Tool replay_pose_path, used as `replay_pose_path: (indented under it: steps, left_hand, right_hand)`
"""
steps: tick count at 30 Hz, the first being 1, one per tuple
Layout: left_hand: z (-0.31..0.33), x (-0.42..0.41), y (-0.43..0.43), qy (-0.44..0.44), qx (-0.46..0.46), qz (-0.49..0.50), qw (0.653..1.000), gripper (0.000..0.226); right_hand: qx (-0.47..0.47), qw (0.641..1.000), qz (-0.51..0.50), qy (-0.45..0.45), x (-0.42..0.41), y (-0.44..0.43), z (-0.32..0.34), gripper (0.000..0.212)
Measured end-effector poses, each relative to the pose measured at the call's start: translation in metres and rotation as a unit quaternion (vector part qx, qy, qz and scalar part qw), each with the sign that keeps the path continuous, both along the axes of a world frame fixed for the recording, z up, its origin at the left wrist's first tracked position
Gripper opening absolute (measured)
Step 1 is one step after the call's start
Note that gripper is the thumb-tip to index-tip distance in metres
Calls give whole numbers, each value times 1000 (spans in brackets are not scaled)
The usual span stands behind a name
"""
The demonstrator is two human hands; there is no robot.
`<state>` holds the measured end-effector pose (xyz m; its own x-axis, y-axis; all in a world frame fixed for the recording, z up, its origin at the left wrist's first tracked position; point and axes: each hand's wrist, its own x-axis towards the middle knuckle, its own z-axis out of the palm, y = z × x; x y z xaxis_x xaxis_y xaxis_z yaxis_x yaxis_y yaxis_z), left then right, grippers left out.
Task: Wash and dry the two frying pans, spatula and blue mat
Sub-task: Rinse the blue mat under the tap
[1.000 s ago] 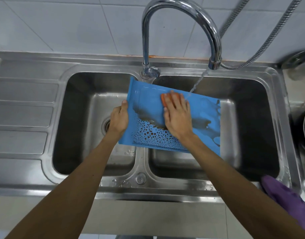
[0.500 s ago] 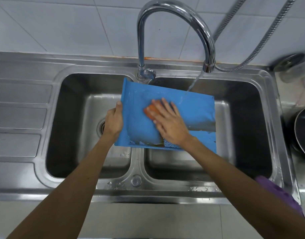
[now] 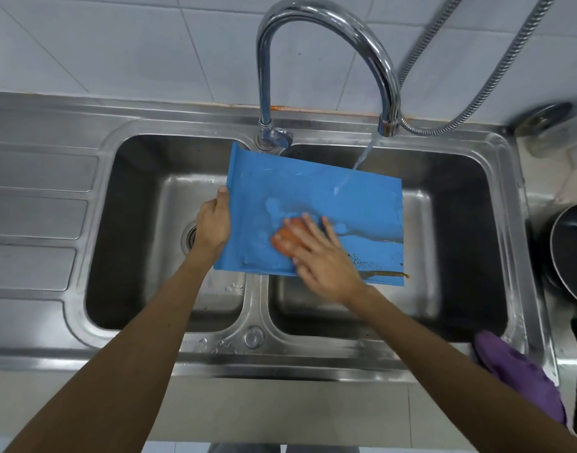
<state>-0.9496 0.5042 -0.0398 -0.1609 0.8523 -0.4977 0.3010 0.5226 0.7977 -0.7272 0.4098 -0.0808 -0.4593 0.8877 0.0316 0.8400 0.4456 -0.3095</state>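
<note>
Gripping the blue mat (image 3: pixel 313 191) by its left edge at frame centre, the left hand (image 3: pixel 213 223) curls round it, forearm reaching up from lower left. The right hand (image 3: pixel 323 259) lies flat, fingers spread, pressing an orange sponge (image 3: pixel 285 241) onto the mat, held over the double sink (image 3: pixel 313 353).

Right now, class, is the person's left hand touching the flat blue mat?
Touching. The head view shows the left hand gripping the flat blue mat at its left edge.
</note>
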Motion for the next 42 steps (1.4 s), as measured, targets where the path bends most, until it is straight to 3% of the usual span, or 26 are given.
replay_pose_path:
  steps: [2,4,9,13,15,18,21,23,25,27,29,32,36,39,42]
  left_hand:
    - [1,-1,-1,11,3,-8,1000,76]
    - [0,-1,-2,27,13,-17,999,82]
    - [-3,1,1,70,36,-27,997,85]
    - [5,5,0,131,36,-51,989,67]
    - [6,6,-1,137,44,-57,988,64]
    - [7,7,-3,119,43,-62,990,72]
    - [4,8,-3,124,37,-65,990,72]
    - [5,10,-2,138,45,-60,988,72]
    - [6,11,-2,164,54,-57,983,67]
    - [9,10,-4,198,54,-62,977,58]
    - [6,3,-9,219,45,-68,972,57]
    - [0,-7,-14,221,40,-63,973,50]
    - [0,-6,-12,212,47,-54,975,45]
    - [4,2,-7,221,52,-57,972,44]
    - [9,7,0,247,75,-75,963,50]
  right_hand:
    - [-15,994,-107,2,-4,17,4,56]
    - [-14,988,-151,17,-36,33,12,57]
    - [-16,995,-69,63,-107,10,16,60]
    - [15,996,75,37,-55,-30,8,56]
    - [17,995,99,18,-13,-31,1,57]
    - [-2,999,-22,32,22,-14,-5,53]
    - [-3,984,-171,39,-7,17,3,53]
    - [4,984,-169,56,-50,30,9,56]
    - [15,993,-103,63,-82,25,12,57]
    - [22,997,-44,54,-78,3,8,56]
    - [36,996,-53,58,-47,-21,1,55]
    - [60,979,-187,57,19,-38,-12,54]
    - [72,927,-366,28,48,11,-10,50]
    - [46,946,-317,44,4,57,-5,55]
    - [36,981,-178,63,-38,52,1,58]
